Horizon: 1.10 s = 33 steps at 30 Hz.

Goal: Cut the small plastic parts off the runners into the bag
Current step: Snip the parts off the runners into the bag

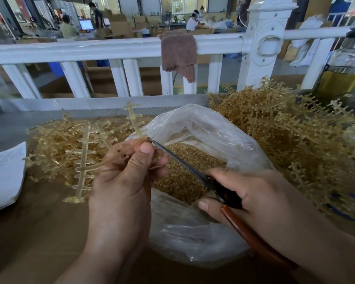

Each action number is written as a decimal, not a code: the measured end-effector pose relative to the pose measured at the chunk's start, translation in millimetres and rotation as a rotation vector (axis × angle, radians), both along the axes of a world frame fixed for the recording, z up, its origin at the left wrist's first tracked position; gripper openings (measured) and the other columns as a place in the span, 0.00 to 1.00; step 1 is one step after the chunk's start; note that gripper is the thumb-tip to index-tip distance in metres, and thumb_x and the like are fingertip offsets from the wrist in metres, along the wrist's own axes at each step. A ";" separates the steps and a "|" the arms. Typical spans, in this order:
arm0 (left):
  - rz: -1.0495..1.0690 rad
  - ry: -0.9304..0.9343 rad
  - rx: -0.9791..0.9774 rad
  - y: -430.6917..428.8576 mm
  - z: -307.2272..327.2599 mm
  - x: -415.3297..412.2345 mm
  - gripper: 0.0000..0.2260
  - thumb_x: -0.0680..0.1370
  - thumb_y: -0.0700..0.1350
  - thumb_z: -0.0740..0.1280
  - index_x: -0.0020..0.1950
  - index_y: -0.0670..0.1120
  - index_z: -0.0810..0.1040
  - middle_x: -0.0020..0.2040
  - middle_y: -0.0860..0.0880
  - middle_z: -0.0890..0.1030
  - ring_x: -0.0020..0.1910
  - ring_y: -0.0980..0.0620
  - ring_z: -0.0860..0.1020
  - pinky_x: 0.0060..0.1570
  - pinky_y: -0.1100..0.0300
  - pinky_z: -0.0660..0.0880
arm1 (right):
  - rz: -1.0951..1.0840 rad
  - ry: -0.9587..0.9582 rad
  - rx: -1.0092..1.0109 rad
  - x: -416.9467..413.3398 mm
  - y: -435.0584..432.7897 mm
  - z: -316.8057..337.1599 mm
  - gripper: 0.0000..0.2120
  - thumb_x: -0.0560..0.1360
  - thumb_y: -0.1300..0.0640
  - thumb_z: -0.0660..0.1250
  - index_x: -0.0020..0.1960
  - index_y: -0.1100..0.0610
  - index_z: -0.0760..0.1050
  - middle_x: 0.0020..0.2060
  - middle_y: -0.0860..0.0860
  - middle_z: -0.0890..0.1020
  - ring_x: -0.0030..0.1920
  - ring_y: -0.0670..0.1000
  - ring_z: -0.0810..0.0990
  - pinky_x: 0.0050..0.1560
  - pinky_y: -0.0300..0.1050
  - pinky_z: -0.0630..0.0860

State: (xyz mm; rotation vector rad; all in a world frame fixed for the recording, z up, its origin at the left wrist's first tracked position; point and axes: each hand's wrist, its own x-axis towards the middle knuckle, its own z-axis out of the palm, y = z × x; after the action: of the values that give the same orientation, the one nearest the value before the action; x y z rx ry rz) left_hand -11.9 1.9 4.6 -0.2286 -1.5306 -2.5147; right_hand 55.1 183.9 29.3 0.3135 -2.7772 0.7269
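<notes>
Head view: bag [213,128] open on tabletop [49,232], already well filled with cut parts [182,171]; large heap of runners [285,136] at right judged still uncut, smaller heap [66,144] at left likely stripped; roughly midway. Left hand [127,173] holding runner [134,119] at bag mouth, fingers [146,149] clamped on its stem; right hand [240,187] wrapped round scissors [184,163], blade tip touching runner just beside those fingers.

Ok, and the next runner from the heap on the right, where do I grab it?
Pinch the central spine of a runner sticking up from the heap, coming from above. Its end stands clear of the tangle; the side branches carry the parts.
</notes>
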 end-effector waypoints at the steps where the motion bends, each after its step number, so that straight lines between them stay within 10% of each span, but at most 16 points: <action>1: -0.009 -0.006 0.005 -0.4 0.0 0.0 0.06 0.74 0.45 0.70 0.48 0.45 0.81 0.41 0.47 0.82 0.39 0.52 0.82 0.38 0.62 0.79 | 0.005 -0.004 0.002 0.2 -0.2 1.0 0.24 0.71 0.30 0.57 0.57 0.44 0.77 0.30 0.42 0.78 0.32 0.41 0.78 0.30 0.34 0.72; 20: -0.104 -0.109 0.112 0.2 0.2 -1.6 0.03 0.73 0.44 0.71 0.44 0.46 0.82 0.38 0.47 0.81 0.37 0.54 0.82 0.37 0.63 0.80 | 0.000 -0.059 -0.046 1.1 -2.8 1.2 0.18 0.72 0.33 0.62 0.46 0.47 0.76 0.28 0.46 0.77 0.30 0.44 0.78 0.27 0.38 0.71; 33: -0.256 -0.179 0.149 6.9 0.3 7.1 0.06 0.73 0.45 0.71 0.44 0.44 0.85 0.47 0.43 0.85 0.50 0.46 0.85 0.46 0.57 0.82 | 0.167 -0.203 -0.744 -2.1 -7.4 -5.5 0.16 0.70 0.37 0.70 0.56 0.37 0.77 0.37 0.48 0.86 0.35 0.48 0.86 0.44 0.44 0.83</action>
State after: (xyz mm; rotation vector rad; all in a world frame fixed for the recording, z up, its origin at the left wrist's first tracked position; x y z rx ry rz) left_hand -4.8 8.8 4.9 -0.1926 -1.4469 -2.9067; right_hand 53.0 176.5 23.8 0.3264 -2.4309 1.8289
